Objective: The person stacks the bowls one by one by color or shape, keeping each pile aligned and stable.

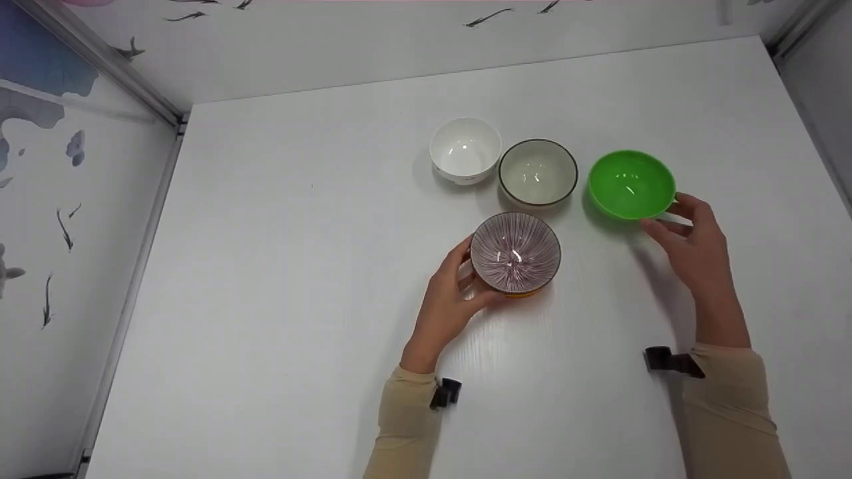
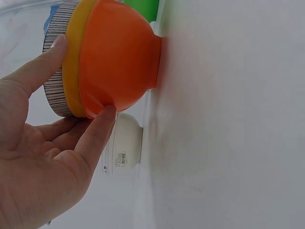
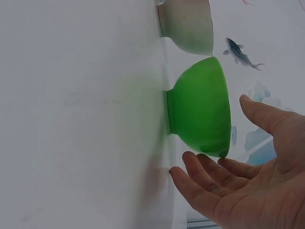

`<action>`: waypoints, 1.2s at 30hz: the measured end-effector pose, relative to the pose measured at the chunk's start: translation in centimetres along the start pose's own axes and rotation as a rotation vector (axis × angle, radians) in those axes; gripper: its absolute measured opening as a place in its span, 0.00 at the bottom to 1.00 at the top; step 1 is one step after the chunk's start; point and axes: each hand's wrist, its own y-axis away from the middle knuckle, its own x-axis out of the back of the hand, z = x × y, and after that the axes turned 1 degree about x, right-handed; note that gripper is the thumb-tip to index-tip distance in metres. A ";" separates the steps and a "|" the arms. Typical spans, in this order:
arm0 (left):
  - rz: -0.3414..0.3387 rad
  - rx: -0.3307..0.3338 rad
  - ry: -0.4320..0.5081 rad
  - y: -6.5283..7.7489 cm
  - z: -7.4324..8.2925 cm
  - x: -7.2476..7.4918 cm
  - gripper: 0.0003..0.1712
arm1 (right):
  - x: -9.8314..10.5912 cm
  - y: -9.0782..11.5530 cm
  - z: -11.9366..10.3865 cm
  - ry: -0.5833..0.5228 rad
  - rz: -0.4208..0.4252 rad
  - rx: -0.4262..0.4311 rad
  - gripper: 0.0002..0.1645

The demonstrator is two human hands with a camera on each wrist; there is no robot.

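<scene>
My left hand [image 1: 444, 303] grips a nested stack of bowls from its left side, thumb and fingers spread round it. On top is a purple-striped bowl [image 1: 516, 253]; beneath it the left wrist view shows a yellow bowl [image 2: 73, 62] and an orange bowl [image 2: 119, 55], its foot at the table. To the right, a green bowl [image 1: 631, 185] stands upright on the table. My right hand [image 1: 699, 249] is at its near right side. In the right wrist view the fingertips [image 3: 189, 157] lie close to the green rim, and the thumb is apart from it.
Behind the stack stand a white bowl [image 1: 466, 150] and a cream bowl with a dark rim [image 1: 538, 173], side by side. The white table [image 1: 266, 266] is bounded by printed panels [image 1: 399, 40] at the back and left.
</scene>
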 end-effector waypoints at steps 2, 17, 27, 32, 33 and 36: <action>-0.001 -0.001 -0.006 0.0 0.0 0.0 0.54 | 0.0 -0.1 0.0 -0.002 0.002 0.002 0.50; 0.004 -0.001 -0.026 0.0 0.0 0.0 0.55 | -0.2 -0.8 -0.1 -0.041 0.000 -0.012 0.48; 0.001 -0.007 -0.018 0.0 0.0 0.0 0.55 | -0.2 -1.1 -0.1 -0.033 -0.006 -0.018 0.49; 0.003 -0.012 -0.013 0.0 -0.1 0.0 0.54 | -0.2 -1.3 -0.1 -0.034 -0.013 -0.020 0.50; 0.003 -0.011 -0.015 0.0 -0.1 0.0 0.54 | -0.2 -1.3 -0.1 -0.033 -0.016 -0.021 0.50; 0.002 -0.016 -0.010 -0.1 -0.3 0.0 0.54 | -0.2 -1.5 -0.1 -0.031 -0.023 -0.024 0.50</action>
